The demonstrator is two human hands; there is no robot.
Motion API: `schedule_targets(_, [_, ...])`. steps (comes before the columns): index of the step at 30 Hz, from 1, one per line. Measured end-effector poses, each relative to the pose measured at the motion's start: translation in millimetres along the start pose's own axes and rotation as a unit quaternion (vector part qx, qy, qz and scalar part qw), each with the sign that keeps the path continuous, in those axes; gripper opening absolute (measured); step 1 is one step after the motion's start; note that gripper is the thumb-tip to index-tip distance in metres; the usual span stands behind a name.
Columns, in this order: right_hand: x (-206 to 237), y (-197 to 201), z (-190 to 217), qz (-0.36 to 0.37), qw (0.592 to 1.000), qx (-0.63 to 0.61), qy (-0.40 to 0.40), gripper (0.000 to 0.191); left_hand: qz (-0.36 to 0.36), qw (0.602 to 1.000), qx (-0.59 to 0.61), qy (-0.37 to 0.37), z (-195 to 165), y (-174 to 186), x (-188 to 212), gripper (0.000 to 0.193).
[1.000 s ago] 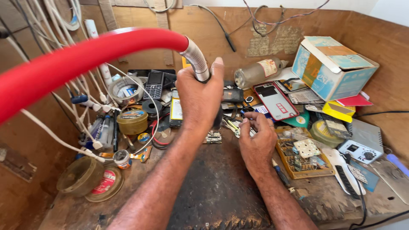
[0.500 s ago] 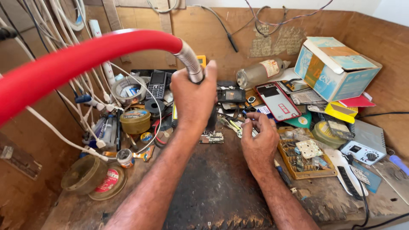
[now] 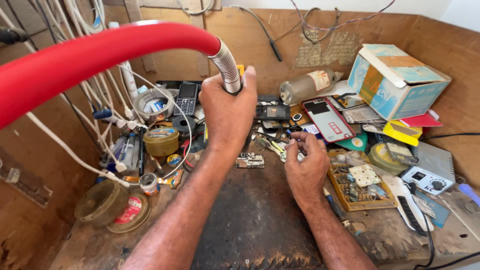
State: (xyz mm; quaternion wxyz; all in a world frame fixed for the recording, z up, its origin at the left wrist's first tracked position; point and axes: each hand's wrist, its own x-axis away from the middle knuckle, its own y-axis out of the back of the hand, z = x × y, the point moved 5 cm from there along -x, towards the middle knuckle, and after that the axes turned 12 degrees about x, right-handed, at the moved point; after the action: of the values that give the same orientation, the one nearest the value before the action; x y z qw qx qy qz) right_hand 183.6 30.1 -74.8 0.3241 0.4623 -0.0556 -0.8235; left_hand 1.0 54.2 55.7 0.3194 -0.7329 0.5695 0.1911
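Gripping hose (image 3: 227, 65) | left hand (image 3: 227, 112) hides nozzle (right hand (image 3: 302, 167) fingertips unclear)

A bright red hose (image 3: 100, 55) ends in a ribbed silver neck (image 3: 226, 67). At two o'clock sits a pale blue and orange box (image 3: 395, 82); the table (image 3: 260, 225) is dark brown.

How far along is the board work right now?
Done: small circuit board lies bare on the dark mat. In hand: left hand grips the hose tool above it; right hand holds tweezers. Left: tool not yet at the board.
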Motion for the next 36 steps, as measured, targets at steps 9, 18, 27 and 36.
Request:
schedule_targets(9, [-1,1,2,-0.003,1.000,-0.003,0.003,0.013,0.030,0.994,0.049,0.089,12,-9,5,0.044])
schedule_targets(18, [0,4,5,-0.038,0.996,0.047,0.059,0.012,0.035,0.991,0.118,0.059,18,-4,3,0.040])
schedule_targets(27, [-1,4,1,-0.008,1.000,-0.007,0.012,0.013,0.020,0.999,0.027,0.019,8,-6,9,0.046])
schedule_targets(36, [-1,3,1,-0.012,1.000,0.013,0.014,0.013,0.009,0.998,0.047,0.037,9,-2,9,0.044])
